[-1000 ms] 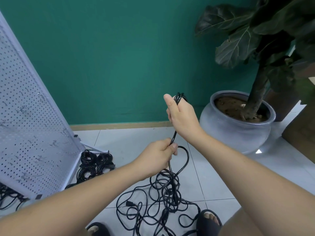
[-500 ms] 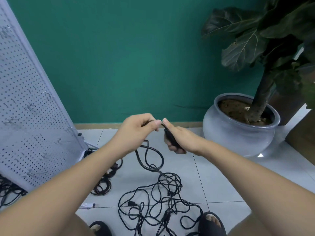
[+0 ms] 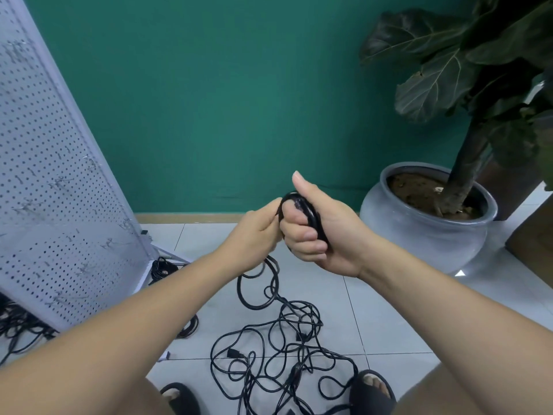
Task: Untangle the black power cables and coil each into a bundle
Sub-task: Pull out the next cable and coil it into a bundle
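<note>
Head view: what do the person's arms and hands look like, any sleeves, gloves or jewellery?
The left forearm and right forearm are bare to the frame edge, no sleeves in view. The left hand and right hand wear no gloves, rings, watch or bracelet that shows. The right thumbnail looks unpainted.

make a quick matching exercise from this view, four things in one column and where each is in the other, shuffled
Things:
1. small cable coil
2. tangled black cables
3. grey plant pot
4. white pegboard

Places:
A. far left of the view
B. spread on the floor tiles
C. gripped in the right hand
D. standing at the right

Pairs: 1-C, 2-B, 3-D, 4-A
</note>
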A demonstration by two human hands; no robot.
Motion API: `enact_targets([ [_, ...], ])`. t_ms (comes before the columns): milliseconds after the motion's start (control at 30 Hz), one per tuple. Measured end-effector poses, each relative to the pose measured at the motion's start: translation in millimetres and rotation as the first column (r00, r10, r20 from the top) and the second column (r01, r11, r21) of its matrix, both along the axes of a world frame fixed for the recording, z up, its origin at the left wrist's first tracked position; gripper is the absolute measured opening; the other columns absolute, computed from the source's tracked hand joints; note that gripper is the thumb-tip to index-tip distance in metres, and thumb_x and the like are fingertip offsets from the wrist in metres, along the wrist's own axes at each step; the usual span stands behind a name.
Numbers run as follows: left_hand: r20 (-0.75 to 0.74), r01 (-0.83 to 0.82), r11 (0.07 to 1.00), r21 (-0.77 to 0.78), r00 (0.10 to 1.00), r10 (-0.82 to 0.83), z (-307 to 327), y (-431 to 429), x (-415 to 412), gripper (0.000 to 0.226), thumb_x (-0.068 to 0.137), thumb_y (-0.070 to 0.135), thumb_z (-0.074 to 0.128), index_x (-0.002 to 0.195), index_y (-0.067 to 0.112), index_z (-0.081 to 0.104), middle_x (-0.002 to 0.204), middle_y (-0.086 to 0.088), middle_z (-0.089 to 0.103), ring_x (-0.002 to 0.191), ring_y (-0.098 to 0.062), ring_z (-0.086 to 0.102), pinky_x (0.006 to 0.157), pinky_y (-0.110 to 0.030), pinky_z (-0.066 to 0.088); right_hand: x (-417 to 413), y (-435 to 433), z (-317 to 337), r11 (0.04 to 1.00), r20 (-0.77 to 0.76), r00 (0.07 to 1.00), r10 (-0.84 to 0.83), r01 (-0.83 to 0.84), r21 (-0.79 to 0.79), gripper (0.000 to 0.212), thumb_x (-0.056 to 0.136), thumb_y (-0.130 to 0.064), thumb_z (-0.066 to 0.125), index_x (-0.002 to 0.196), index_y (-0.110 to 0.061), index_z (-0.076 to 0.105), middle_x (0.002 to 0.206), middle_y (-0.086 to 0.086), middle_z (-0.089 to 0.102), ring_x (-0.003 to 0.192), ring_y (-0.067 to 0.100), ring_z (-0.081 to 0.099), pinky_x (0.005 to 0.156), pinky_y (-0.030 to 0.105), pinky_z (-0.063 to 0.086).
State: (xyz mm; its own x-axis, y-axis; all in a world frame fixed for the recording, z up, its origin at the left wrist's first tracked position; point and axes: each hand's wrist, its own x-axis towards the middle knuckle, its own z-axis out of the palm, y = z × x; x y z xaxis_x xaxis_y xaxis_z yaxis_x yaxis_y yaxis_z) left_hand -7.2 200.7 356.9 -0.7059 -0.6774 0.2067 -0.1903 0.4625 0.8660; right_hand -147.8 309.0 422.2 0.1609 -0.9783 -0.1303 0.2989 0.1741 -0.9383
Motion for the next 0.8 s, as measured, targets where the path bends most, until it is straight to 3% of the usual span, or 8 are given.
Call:
enact_targets([
  [100, 0.024, 0.006, 1.0, 0.0, 1.0, -0.006, -5, 12, -12, 0.025, 0.089, 0.012, 0.048, 0.078, 0.034, 0.053, 0.063, 0.013, 0.056, 0.065, -0.01, 0.049, 0.061, -0.028, 0.042, 7, -3, 2, 0.991, 0.046, 0.993, -0.109, 0.112, -0.068, 0.055, 0.109, -0.059, 0.049, 0.072, -0.02, 0.037, 0.06, 0.002, 0.029, 0.042, 0.014, 0.022, 0.04, 0.025, 0.022],
  [200, 0.113, 0.022, 0.998, -0.06, 0.994, -0.015, -9, 23, -21, 0.034, 0.1, 0.006, 0.048, 0.071, 0.021, 0.054, 0.059, 0.008, 0.058, 0.058, -0.006, 0.056, 0.061, -0.025, 0.048, 12, -9, 7, 0.966, 0.037, 0.973, -0.229, 0.232, -0.111, 0.052, 0.109, -0.057, 0.052, 0.074, -0.022, 0.039, 0.063, 0.001, 0.032, 0.045, 0.014, 0.024, 0.043, 0.026, 0.022],
  [333, 0.296, 0.14, 0.989, -0.055, 0.948, -0.117, -17, 34, -25, 0.016, 0.107, 0.014, 0.051, 0.098, 0.017, 0.064, 0.085, 0.007, 0.077, 0.083, -0.018, 0.07, 0.08, -0.035, 0.055, 4, -19, 15, 0.881, -0.135, 0.892, -0.432, 0.386, -0.273, 0.05, 0.109, -0.055, 0.053, 0.074, -0.022, 0.04, 0.066, 0.003, 0.04, 0.052, 0.02, 0.033, 0.05, 0.03, 0.028],
  [433, 0.314, 0.176, 0.984, -0.038, 0.937, -0.155, -19, 44, -25, 0.023, 0.102, 0.006, 0.049, 0.106, 0.023, 0.064, 0.092, 0.018, 0.077, 0.07, -0.002, 0.061, 0.065, -0.024, 0.047, -10, -26, 11, 0.827, -0.351, 0.762, -0.544, 0.414, -0.381, 0.059, 0.108, -0.058, 0.055, 0.068, -0.015, 0.045, 0.066, 0.006, 0.046, 0.057, 0.022, 0.041, 0.058, 0.034, 0.038],
  [500, 0.373, 0.161, 0.987, -0.029, 0.917, -0.139, -17, 44, -22, 0.028, 0.096, 0.003, 0.05, 0.106, 0.023, 0.067, 0.076, 0.019, 0.068, 0.053, -0.006, 0.05, 0.052, -0.018, 0.039, -21, -29, 7, 0.804, -0.496, 0.639, -0.588, 0.393, -0.447, 0.067, 0.11, -0.055, 0.053, 0.072, 0.001, 0.044, 0.061, 0.006, 0.046, 0.057, 0.02, 0.044, 0.06, 0.032, 0.04],
  [567, 0.441, 0.161, 0.987, -0.017, 0.887, -0.137, -14, 37, -15, 0.023, 0.094, 0.007, 0.054, 0.102, 0.023, 0.068, 0.07, 0.01, 0.056, 0.05, -0.013, 0.043, 0.046, -0.019, 0.037, -32, -32, 5, 0.789, -0.566, 0.554, -0.61, 0.365, -0.494, 0.068, 0.111, -0.051, 0.052, 0.075, 0.006, 0.04, 0.06, 0.007, 0.045, 0.057, 0.02, 0.041, 0.059, 0.032, 0.039],
  [667, 0.485, 0.21, 0.973, -0.095, 0.863, -0.139, -4, 24, -6, 0.013, 0.098, 0.02, 0.056, 0.099, 0.018, 0.068, 0.076, 0.007, 0.061, 0.061, -0.008, 0.05, 0.06, -0.024, 0.044, -48, -38, -4, 0.823, -0.705, 0.427, -0.566, 0.26, -0.504, 0.064, 0.11, -0.051, 0.053, 0.074, -0.001, 0.034, 0.063, 0.008, 0.039, 0.058, 0.02, 0.034, 0.059, 0.039, 0.036],
  [800, 0.558, 0.246, 0.932, -0.267, 0.828, -0.059, 6, 3, 7, 0.017, 0.097, 0.032, 0.06, 0.095, 0.021, 0.071, 0.093, 0.006, 0.068, 0.097, -0.02, 0.058, 0.091, -0.035, 0.048, -64, -43, -26, 0.893, -0.853, 0.268, -0.449, 0.166, -0.418, 0.058, 0.109, -0.055, 0.055, 0.073, -0.017, 0.028, 0.064, -0.002, 0.03, 0.058, 0.018, 0.025, 0.055, 0.036, 0.028],
])
